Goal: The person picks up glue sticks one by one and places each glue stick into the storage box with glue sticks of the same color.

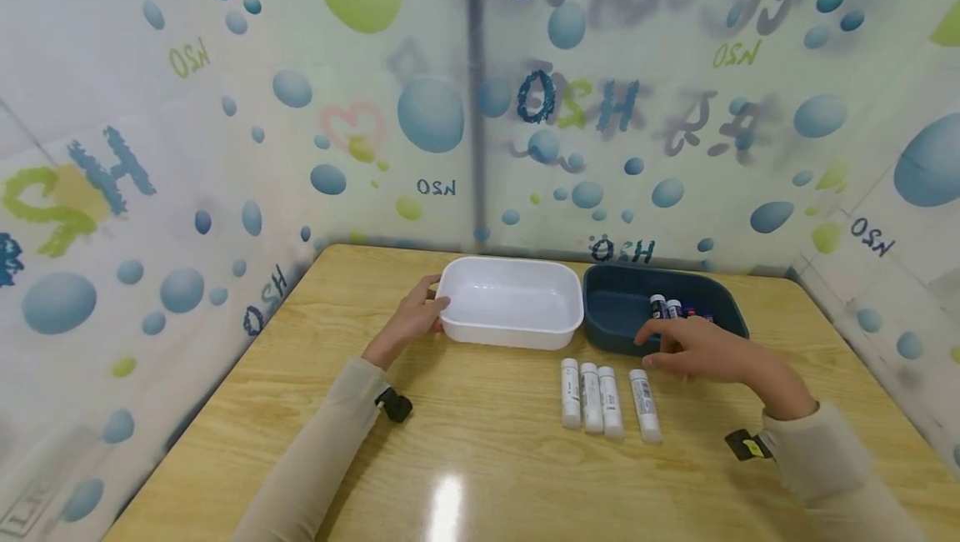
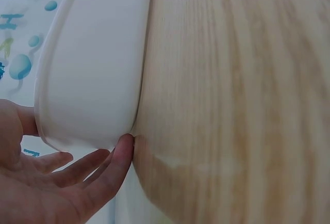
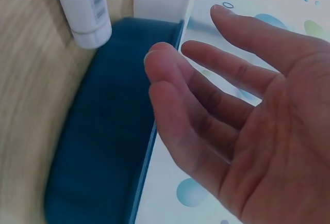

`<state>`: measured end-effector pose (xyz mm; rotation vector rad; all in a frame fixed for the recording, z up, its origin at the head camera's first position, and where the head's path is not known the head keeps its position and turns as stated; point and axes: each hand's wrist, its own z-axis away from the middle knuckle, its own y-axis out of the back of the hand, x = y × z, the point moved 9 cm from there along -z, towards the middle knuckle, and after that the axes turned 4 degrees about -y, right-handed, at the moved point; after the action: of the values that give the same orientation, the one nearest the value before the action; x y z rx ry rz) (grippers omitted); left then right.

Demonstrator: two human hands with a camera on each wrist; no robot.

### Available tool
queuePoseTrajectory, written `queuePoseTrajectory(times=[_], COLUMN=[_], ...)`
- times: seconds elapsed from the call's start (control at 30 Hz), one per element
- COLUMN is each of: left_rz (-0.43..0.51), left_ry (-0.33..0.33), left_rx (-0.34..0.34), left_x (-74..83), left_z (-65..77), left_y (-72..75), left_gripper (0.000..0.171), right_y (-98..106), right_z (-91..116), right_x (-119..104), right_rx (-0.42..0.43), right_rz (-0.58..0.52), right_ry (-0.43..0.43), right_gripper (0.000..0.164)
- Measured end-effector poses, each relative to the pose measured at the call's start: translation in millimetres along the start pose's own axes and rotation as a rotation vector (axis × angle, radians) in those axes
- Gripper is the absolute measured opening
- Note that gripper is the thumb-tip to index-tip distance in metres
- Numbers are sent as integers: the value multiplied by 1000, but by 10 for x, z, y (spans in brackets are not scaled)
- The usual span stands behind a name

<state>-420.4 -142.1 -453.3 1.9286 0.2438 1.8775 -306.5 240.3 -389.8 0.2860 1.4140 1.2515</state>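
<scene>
At the left end of a white plastic tray [image 1: 510, 338], my left hand [image 1: 412, 313] grips it, thumb over the rim and fingertips against the outer end wall near the base. The left wrist view shows those fingers [image 2: 100, 175] along the wall. My right hand [image 1: 701, 348] hovers over the front edge of a dark blue tray [image 1: 618, 321], fingers loosely bent, holding nothing. Inside that tray lie several small bottles [image 1: 666, 307] with white caps, partly hidden by the hand. Several white tubes [image 1: 590, 398] lie in front of the trays; one tube [image 1: 645, 405] sits slightly apart at the right.
Both trays stand side by side towards the back of the wooden table [image 1: 450, 409]. Behind and at the sides hangs a printed curtain [image 1: 480, 108] with blue and green bubbles. Each wrist wears a black strap.
</scene>
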Motion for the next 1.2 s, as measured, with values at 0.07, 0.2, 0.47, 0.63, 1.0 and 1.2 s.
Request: queuePoseTrajectory(times=[0.07,0.2,0.47,0.63,1.0,1.2], left_rz=[0,4,15,7,0,1], left_ry=[-2,-1,3,1,-6,-7], left_rx=[1,3,-12,-13,-13,-17], left_x=[3,5,-5,10,18,22], left_z=[-6,-6,15,20,15,26], left_y=[0,-1,-24,-19,-13,-10], left_gripper=[58,57,57,58,57,57], right_y=[-49,-119,-233,-259,-347,-369], right_z=[4,1,-4,-16,-70,-97], right_x=[18,51,77,80,175,181], right_rx=[-8,-4,5,7,-8,-13], right_rz=[-24,-43,-74,-56,-88,-80], right_ry=[-1,0,-25,-38,-64,-38], right_gripper=[41,41,38,37,42,45])
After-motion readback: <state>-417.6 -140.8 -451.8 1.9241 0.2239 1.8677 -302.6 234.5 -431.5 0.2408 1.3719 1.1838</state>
